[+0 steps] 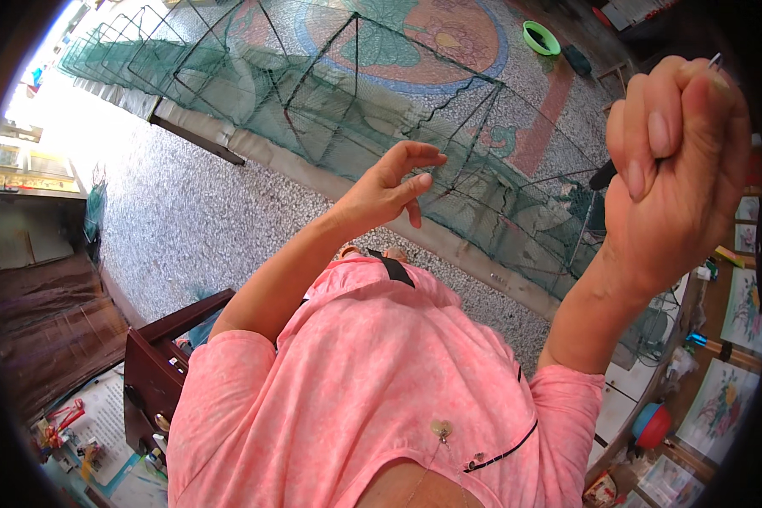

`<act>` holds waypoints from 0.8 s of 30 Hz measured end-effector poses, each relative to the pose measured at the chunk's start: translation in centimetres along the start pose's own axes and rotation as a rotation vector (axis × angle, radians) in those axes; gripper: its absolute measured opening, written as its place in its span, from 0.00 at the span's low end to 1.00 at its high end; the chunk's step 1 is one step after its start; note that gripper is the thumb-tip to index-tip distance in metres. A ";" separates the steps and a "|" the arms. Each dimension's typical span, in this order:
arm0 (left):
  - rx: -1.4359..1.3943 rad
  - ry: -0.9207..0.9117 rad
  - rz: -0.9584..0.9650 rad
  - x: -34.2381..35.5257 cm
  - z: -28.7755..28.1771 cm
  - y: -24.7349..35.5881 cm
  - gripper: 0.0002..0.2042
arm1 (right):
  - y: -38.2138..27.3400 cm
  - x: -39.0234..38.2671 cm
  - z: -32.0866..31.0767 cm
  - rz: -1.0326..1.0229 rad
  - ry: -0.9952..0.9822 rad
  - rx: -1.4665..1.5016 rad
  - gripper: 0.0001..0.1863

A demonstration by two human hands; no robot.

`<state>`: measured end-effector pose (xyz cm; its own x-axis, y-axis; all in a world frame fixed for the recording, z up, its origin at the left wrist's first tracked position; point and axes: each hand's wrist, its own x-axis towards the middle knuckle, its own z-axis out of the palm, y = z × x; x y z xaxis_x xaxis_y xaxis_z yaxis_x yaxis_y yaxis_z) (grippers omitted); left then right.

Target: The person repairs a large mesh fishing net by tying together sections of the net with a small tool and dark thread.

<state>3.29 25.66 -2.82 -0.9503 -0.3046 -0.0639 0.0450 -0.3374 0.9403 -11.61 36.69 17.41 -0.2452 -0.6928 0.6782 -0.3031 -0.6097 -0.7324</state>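
Note:
My left hand [395,184] is in the middle of the view, fingers apart and curved, with nothing visible in them, in front of a long green net [271,102] strung over dark wire frames. My right hand [670,161] is raised at the upper right, its fingers closed round a small, thin object [715,61]; only a shiny tip shows above the fingertips and the rest is hidden. Whether either hand touches the netting is not clear.
The net lies along a speckled floor [173,237] with a painted round pattern. A green basin [540,38] is at the top. A dark wooden piece of furniture [148,372] stands at lower left, and a cluttered table [93,457] beside it. Pictures and a blue-red bowl [652,423] are at right.

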 end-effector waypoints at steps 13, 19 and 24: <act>0.534 0.001 0.238 1.0 1.5 2.4 0.06 | 0.8 -2.6 -0.1 0.112 0.088 -0.246 0.08; 0.752 -0.065 0.388 -0.4 1.0 2.7 0.06 | 4.4 -6.7 -1.8 0.308 -0.106 -0.717 0.03; 0.809 -0.070 0.329 -1.1 0.7 2.6 0.07 | 6.4 -9.6 -1.7 0.453 -0.224 -0.917 0.04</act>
<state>4.22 25.71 -0.07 -0.9455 -0.2107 0.2484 0.1137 0.5013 0.8578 -12.79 40.09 6.27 -0.3623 -0.8961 0.2565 -0.8306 0.1855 -0.5250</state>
